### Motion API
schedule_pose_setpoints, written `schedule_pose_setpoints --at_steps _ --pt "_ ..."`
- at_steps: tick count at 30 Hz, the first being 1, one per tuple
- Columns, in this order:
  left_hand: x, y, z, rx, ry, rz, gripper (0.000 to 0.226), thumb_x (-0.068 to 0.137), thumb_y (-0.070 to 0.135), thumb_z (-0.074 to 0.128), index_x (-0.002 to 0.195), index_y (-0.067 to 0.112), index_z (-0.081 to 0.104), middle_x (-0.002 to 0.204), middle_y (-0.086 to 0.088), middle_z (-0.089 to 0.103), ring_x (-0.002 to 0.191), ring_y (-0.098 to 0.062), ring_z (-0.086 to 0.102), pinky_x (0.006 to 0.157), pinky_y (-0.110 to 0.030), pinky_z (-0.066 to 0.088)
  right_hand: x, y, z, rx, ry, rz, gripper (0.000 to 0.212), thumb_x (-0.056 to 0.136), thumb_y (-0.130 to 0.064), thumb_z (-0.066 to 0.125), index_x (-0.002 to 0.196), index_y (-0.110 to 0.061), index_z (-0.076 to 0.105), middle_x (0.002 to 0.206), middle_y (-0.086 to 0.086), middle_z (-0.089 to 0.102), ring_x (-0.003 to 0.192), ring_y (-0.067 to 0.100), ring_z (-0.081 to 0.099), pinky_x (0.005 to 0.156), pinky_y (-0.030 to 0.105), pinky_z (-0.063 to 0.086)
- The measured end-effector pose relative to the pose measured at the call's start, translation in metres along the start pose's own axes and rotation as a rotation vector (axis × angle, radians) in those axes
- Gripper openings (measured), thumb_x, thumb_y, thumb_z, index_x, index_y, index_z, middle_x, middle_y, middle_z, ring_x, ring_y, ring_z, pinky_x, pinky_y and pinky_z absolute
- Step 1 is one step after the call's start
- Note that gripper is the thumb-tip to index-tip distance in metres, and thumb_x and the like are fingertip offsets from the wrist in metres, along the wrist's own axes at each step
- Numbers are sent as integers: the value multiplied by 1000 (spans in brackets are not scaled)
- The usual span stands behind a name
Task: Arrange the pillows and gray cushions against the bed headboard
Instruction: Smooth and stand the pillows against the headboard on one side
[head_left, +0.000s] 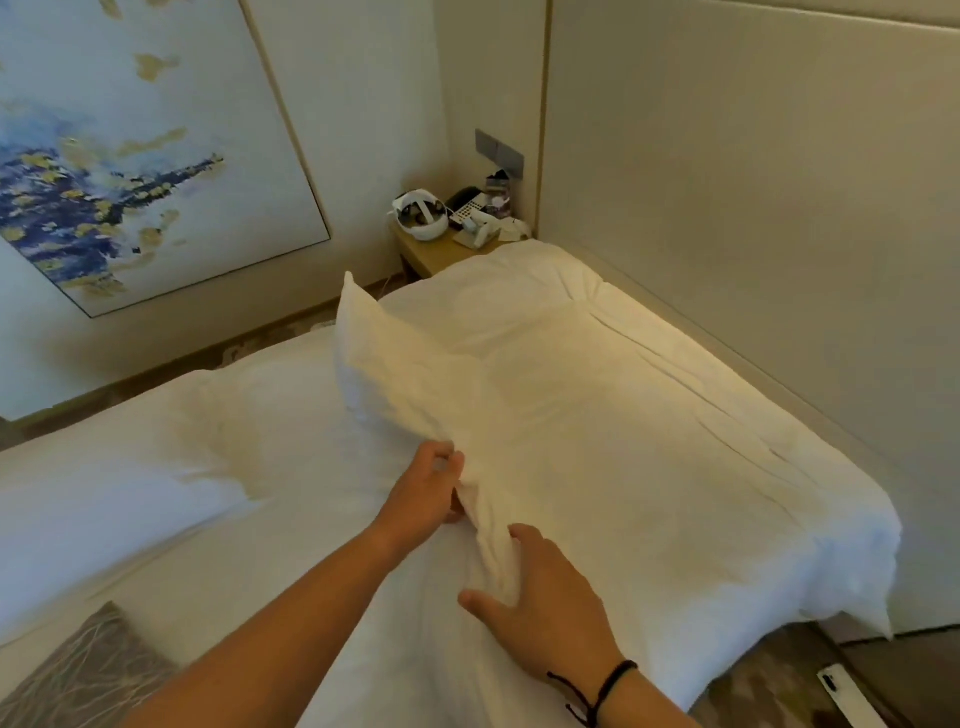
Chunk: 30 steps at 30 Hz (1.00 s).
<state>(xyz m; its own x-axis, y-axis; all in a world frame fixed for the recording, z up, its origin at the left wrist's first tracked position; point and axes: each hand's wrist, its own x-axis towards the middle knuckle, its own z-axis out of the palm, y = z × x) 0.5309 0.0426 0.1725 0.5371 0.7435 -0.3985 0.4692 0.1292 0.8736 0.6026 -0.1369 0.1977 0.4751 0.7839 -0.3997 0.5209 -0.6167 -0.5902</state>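
White bedding covers the bed (649, 415), set against a padded headboard (753, 182). One pillow (405, 374) is held tilted up near the bed's middle, its near corner pinched by the left hand (426, 488) and gripped by the right hand (545, 592). A gray cushion (78, 675) lies at the bed's near left edge.

Both hands (488, 540) pinch the pillow (410, 374) (white).
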Motion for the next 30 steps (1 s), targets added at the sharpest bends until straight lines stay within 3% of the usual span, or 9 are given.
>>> schedule_pose_setpoints --at_steps 2,5,7,11,16,19,22,26,30 --pt "0 3 -2 113 -138 143 20 102 40 43 120 42 51 115 4 66 98 -9 67 82 -24 55 -11 -1 1 -45 72 34 63 72 -70 56 120 -33 41 115 -12 53 96 13 57 73 28 42" --pt "1 0 -7 399 -305 331 43 101 17 45 132 47 46 127 14 58 117 -3 56 99 -21 42 -15 7 -5 -109 132 106 26 88 -52 56 92 -27 51 102 -8 53 87 14 56 76 29 48" --pt "4 -6 -9 682 -362 477 61 95 10 50 140 49 38 143 14 46 131 -7 45 104 -20 37 -18 15 -9 -137 161 142 26 93 -47 53 79 -25 50 99 -5 53 85 16 55 76 29 47" --pt "9 -14 -2 1000 -282 703 80 91 30 64 148 54 13 158 10 26 141 -15 31 106 -35 43 -33 25 -6 -180 254 134 27 97 -41 48 79 -23 44 88 -3 49 78 18 50 72 31 45" --pt "18 -9 6 1108 -155 961 86 80 39 77 152 35 28 152 -3 40 140 -24 34 114 -37 33 -52 29 -11 71 281 158 14 89 -26 63 79 -27 52 71 -7 54 61 7 48 55 19 38" --pt "23 -11 3 1128 -88 1055 92 72 39 84 149 31 35 152 -5 41 141 -27 35 114 -40 32 -52 40 -38 197 457 85 23 85 -14 65 69 -29 60 61 -9 56 58 3 50 55 14 42" --pt "29 -2 -3 1268 -137 1058 97 77 47 77 153 38 18 164 -3 14 150 -29 12 121 -43 19 -50 56 -57 108 475 54 26 89 -7 60 72 -27 66 75 -12 66 71 2 57 65 12 44" --pt "33 -7 -1 1475 -266 1033 110 77 60 71 153 42 -7 165 -3 -16 151 -29 -13 122 -47 1 -47 86 -47 -306 199 367 21 97 -25 49 104 -27 68 110 1 60 95 22 60 81 31 49" --pt "36 -5 4 1486 -247 965 116 74 65 71 154 40 -9 164 -3 -18 151 -29 -14 122 -49 0 -47 75 -32 -640 536 331 38 100 -45 35 112 -28 67 116 0 56 97 23 57 81 36 45"
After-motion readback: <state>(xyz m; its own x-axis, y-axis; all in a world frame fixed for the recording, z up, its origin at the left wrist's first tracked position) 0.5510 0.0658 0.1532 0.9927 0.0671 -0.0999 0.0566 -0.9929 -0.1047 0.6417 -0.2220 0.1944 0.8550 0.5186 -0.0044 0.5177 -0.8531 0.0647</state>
